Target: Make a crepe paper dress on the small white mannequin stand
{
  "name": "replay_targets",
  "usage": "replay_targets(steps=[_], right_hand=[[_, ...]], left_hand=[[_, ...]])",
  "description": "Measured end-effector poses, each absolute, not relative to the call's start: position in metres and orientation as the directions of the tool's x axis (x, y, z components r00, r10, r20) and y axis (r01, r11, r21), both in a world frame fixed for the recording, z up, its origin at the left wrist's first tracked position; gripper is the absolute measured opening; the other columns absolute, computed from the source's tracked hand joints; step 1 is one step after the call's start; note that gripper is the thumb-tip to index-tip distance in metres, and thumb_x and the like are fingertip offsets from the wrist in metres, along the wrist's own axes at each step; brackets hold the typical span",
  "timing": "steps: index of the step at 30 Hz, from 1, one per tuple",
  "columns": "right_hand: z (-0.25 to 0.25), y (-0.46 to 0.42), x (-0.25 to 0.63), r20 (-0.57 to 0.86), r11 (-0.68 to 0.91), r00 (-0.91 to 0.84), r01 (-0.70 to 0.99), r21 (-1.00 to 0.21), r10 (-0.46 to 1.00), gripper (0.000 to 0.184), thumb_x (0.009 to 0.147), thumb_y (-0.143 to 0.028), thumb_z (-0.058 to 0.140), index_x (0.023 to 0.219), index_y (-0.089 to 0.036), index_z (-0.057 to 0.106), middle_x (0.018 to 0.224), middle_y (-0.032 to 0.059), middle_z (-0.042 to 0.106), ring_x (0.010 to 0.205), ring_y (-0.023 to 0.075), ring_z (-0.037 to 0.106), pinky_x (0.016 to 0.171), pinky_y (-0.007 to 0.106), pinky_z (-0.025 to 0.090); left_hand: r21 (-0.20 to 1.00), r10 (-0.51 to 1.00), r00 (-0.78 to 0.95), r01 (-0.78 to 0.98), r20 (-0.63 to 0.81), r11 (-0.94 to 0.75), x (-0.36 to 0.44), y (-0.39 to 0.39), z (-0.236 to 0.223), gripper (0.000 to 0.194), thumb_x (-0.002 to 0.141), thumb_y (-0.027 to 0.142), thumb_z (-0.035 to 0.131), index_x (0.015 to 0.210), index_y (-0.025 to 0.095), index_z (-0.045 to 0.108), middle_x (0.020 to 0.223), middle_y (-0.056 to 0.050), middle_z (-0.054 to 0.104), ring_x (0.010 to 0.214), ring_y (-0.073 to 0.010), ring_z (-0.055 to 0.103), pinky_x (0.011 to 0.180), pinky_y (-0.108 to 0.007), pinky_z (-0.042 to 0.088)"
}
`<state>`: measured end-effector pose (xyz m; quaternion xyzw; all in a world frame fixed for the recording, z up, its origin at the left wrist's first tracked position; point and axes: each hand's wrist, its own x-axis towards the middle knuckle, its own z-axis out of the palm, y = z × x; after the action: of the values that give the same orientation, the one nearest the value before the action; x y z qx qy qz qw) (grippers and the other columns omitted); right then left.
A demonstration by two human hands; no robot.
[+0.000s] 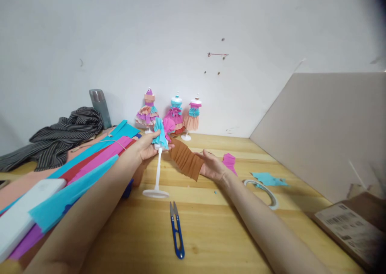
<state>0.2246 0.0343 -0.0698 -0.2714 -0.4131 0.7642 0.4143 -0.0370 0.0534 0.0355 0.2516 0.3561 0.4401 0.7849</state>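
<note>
A small white dress form [158, 169] on a round base leans in my left hand [148, 146], its top dressed in blue and pink crepe paper [161, 133]. The fingers of that hand are closed around its upper part. My right hand [213, 165] grips the lower end of a pleated brown crepe paper strip [186, 159], which stretches across to the dress form. Where the strip meets the form is partly hidden. In front of the base lie blue thread snips [177, 229], blades pointing away from me.
Three dressed mini forms [176, 113] stand by the wall. Left are crepe paper sheets [90, 157], a white power bank [33, 213], striped cloth [66, 133] and a flask [100, 107]. Right are a tape roll [273, 199], blue scrap [268, 179], pink scrap [229, 162] and a cardboard parcel [356, 225].
</note>
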Motion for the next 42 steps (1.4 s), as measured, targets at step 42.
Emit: replay_targets(steps=[42], right_hand=[[-0.055,0.013,0.151,0.141,-0.093,-0.33,-0.603,-0.792,0.933,0.036,0.074,-0.017,0.073,0.109,-0.017,0.065,0.104,0.0062,0.07,0.088,0.0156,0.067,0.076,0.027,0.055]], left_hand=[[0.782,0.854,0.46,-0.428,-0.244,0.454,-0.031,0.046,0.033,0.025,0.096,0.022,0.04,0.104,0.007,0.059,0.074,-0.012,0.07,0.063,-0.0216,0.071,0.068,-0.04,0.061]])
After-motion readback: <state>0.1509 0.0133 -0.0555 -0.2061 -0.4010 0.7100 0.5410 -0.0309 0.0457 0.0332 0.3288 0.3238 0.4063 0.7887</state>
